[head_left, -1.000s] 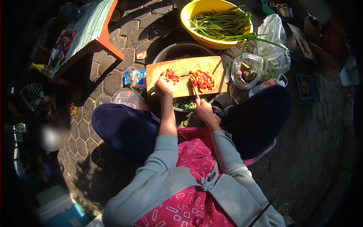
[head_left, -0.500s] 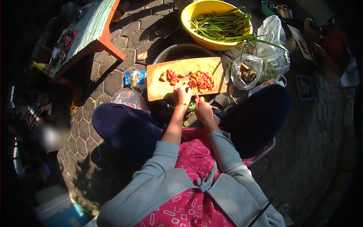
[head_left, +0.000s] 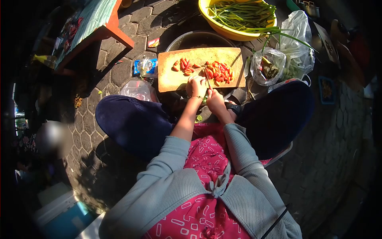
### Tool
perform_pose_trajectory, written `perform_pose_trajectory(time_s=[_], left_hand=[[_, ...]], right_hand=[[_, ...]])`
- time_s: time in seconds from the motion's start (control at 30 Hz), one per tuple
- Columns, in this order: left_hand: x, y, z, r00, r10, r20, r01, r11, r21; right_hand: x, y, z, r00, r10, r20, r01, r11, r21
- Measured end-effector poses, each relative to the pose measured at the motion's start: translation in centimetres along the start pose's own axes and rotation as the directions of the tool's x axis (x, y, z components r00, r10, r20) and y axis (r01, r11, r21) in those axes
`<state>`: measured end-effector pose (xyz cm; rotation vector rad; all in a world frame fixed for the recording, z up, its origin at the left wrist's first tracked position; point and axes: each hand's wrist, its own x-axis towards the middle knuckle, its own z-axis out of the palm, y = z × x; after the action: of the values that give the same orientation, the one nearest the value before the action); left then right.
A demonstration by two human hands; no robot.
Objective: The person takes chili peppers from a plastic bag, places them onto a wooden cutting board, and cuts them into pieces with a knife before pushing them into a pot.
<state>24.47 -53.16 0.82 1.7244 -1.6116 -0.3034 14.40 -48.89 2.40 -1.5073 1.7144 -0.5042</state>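
A wooden cutting board lies across a dark basin in front of me. Red chilies sit on it in two groups: whole-looking chilies on the left and a larger heap of chili pieces on the right. My right hand is closed round the handle of a small knife, whose blade points up over the board beside the heap. My left hand rests at the board's near edge, fingers curled close to the blade; whatever is in them is hidden.
Beyond the board stands a yellow basin of long green vegetables. Plastic bags lie to the right, a clear bag and a blue packet to the left. A red-legged table is at upper left.
The view has shifted, so the board and yellow basin sit higher and farther right. Both hands stay close together at the board's near edge, and more of the blade shows now.
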Motion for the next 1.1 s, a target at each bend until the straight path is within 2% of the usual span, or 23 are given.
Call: perform_pose_trajectory(time_s=[0.03, 0.1, 0.13, 0.17, 0.27, 0.33, 0.43, 0.5, 0.53, 0.63, 0.73, 0.83, 0.9, 0.97, 1.03, 1.1], left_hand=[[-0.2, 0.3, -0.2, 1.000, 0.002, -0.003, -0.002, 1.000, -0.003], [-0.3, 0.6, -0.3, 0.991, -0.134, 0.009, 0.133, 0.990, 0.054], [-0.3, 0.7, 0.0, 0.979, -0.204, 0.007, 0.204, 0.978, 0.050], [-0.3, 0.6, 0.1, 0.979, -0.203, -0.011, 0.204, 0.977, 0.065], [-0.2, 0.0, 0.4, 0.991, -0.126, -0.043, 0.127, 0.992, 0.026], [-0.2, -0.4, 0.7, 0.995, -0.083, -0.056, 0.083, 0.996, 0.011], [-0.1, -1.2, 1.0, 0.997, -0.055, -0.054, 0.055, 0.998, -0.004], [-0.4, -0.5, 0.3, 0.994, -0.048, -0.094, 0.053, 0.997, 0.054], [-0.5, -0.1, 0.0, 0.992, -0.116, -0.055, 0.119, 0.991, 0.059], [-0.4, 0.2, -0.4, 0.990, -0.141, -0.005, 0.141, 0.988, 0.063], [-0.6, 0.1, -0.3, 0.993, -0.106, -0.045, 0.107, 0.994, 0.034], [-0.5, -0.4, -0.1, 0.995, -0.099, -0.007, 0.099, 0.994, -0.037], [-0.5, -0.6, 0.1, 0.993, -0.118, -0.016, 0.115, 0.988, -0.103], [-0.5, -0.4, -0.2, 0.994, -0.108, 0.015, 0.109, 0.992, -0.059], [-0.5, -0.3, -0.1, 0.989, -0.145, -0.015, 0.143, 0.988, -0.065], [-0.7, -0.3, 0.3, 0.986, -0.166, 0.008, 0.166, 0.985, -0.054]], right_hand=[[0.0, 0.2, -0.1, 1.000, -0.002, -0.003, 0.002, 1.000, -0.002], [-0.3, 0.0, -0.6, 1.000, 0.001, 0.027, -0.001, 1.000, -0.008], [-1.2, 0.1, -1.3, 0.998, -0.058, 0.024, 0.059, 0.997, -0.042], [-1.5, 0.7, -1.3, 0.992, -0.128, 0.006, 0.129, 0.989, -0.073], [-2.0, 1.7, -1.6, 0.986, -0.168, -0.007, 0.167, 0.981, -0.100], [-2.7, 2.0, -2.1, 0.993, -0.104, 0.053, 0.111, 0.983, -0.143], [-3.4, 0.8, -2.7, 0.999, -0.041, -0.021, 0.038, 0.993, -0.114], [-3.0, 0.1, -2.9, 1.000, -0.008, 0.012, 0.009, 0.992, -0.127], [-2.8, -0.2, -2.7, 0.999, -0.038, -0.012, 0.036, 0.991, -0.128], [-2.2, -0.6, -2.2, 0.997, -0.070, -0.028, 0.065, 0.987, -0.147], [-2.5, -0.9, -1.9, 0.998, -0.058, -0.027, 0.053, 0.987, -0.150], [-2.6, -1.6, -1.9, 0.999, -0.022, -0.027, 0.017, 0.987, -0.162], [-2.4, -1.7, -1.2, 1.000, 0.009, -0.025, -0.011, 0.995, -0.098], [-1.6, -1.2, -0.1, 1.000, 0.008, -0.015, -0.011, 0.989, -0.150], [-0.7, 0.2, 1.1, 0.998, -0.046, -0.033, 0.042, 0.992, -0.116], [-1.1, -0.1, 0.5, 1.000, -0.023, -0.020, 0.021, 0.994, -0.107]])
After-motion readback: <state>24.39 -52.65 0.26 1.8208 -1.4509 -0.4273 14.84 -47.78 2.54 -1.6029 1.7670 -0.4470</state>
